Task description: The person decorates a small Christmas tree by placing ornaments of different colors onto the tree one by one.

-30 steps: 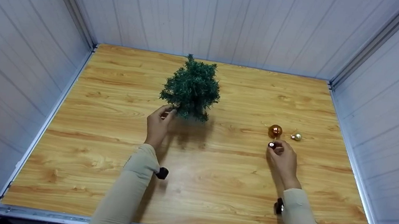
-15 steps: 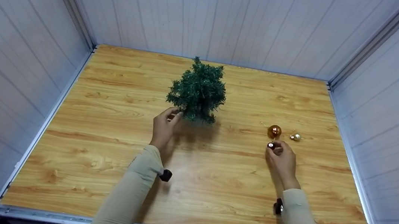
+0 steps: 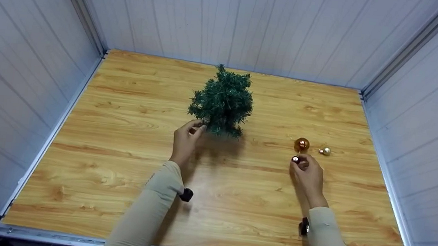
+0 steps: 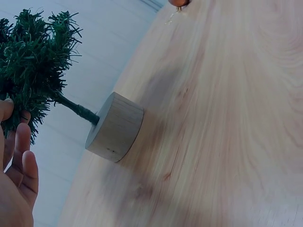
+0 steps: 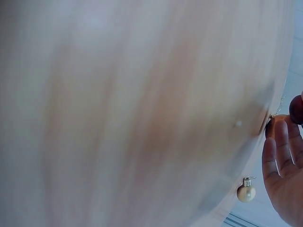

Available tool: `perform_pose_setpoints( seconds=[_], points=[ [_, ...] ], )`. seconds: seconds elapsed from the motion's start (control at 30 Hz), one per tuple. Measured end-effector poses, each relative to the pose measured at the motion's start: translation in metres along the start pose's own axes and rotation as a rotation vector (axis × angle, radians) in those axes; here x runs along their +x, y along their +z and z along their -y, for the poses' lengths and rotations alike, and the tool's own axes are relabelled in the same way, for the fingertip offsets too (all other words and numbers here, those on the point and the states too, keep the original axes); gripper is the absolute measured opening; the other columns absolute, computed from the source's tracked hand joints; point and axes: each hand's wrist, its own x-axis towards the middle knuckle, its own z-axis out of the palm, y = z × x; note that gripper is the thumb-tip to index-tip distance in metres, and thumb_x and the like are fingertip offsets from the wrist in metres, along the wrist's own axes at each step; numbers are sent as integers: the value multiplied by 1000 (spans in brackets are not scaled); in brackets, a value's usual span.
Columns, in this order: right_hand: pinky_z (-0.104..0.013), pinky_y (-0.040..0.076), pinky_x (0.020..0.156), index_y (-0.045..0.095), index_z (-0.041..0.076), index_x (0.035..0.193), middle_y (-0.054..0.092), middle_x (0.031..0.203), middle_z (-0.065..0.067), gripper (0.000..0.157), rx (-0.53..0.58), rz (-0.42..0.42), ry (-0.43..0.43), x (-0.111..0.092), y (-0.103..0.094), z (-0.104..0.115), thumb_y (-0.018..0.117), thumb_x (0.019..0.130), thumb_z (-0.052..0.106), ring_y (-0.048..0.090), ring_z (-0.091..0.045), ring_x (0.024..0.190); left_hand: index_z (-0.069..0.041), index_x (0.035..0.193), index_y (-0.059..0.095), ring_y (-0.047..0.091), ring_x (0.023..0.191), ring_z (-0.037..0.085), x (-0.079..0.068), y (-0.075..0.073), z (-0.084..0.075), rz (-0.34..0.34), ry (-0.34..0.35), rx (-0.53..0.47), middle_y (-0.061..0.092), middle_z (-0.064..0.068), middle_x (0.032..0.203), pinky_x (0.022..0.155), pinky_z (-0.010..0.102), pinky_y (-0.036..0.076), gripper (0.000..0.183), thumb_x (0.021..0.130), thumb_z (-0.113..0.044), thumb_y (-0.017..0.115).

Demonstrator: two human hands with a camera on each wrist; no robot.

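Note:
A small green artificial Christmas tree point(image 3: 225, 101) stands near the middle of the table. My left hand point(image 3: 187, 140) pinches a low branch at its left side. The left wrist view shows the tree's round wooden base point(image 4: 116, 127) and thin trunk, with my left fingers in the needles. On the right, my right hand point(image 3: 310, 176) holds a small dark red bauble point(image 3: 295, 159) between thumb and fingertips. Just beyond it lies a larger orange bauble point(image 3: 302, 144). A small pale gold bauble point(image 3: 325, 151) with a silver cap lies to the right of that.
The wood-grain table point(image 3: 234, 207) is bounded by white panel walls point(image 3: 230, 21) at the back and both sides. A metal edge point(image 3: 53, 238) runs along its front. Small black devices are worn at both wrists.
The tree has shifted to the right and slightly nearer, with my left hand moving along on its branch. My right hand, with the dark red bauble, has drifted slightly left.

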Motion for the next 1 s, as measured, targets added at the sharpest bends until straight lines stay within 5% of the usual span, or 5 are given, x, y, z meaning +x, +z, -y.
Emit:
perform_pose_setpoints(
  seconds=[0.83, 1.0],
  points=[
    [-18, 47, 72, 66, 4, 115, 67, 104, -13, 29, 21, -22, -28, -4, 15, 20, 73, 88, 11, 63, -22, 88, -11, 116, 72, 60, 74, 16, -1, 8, 0, 50, -1, -37, 71, 5, 93, 63, 27, 49, 24, 93, -18, 68],
    [-17, 47, 72, 66, 3, 116, 67, 105, -14, 30, 19, -21, -36, -5, 14, 20, 73, 89, 12, 64, -24, 89, -10, 113, 73, 62, 74, 24, -3, 11, -4, 51, -11, -48, 71, 5, 88, 63, 29, 50, 22, 93, -17, 69]
  ],
)
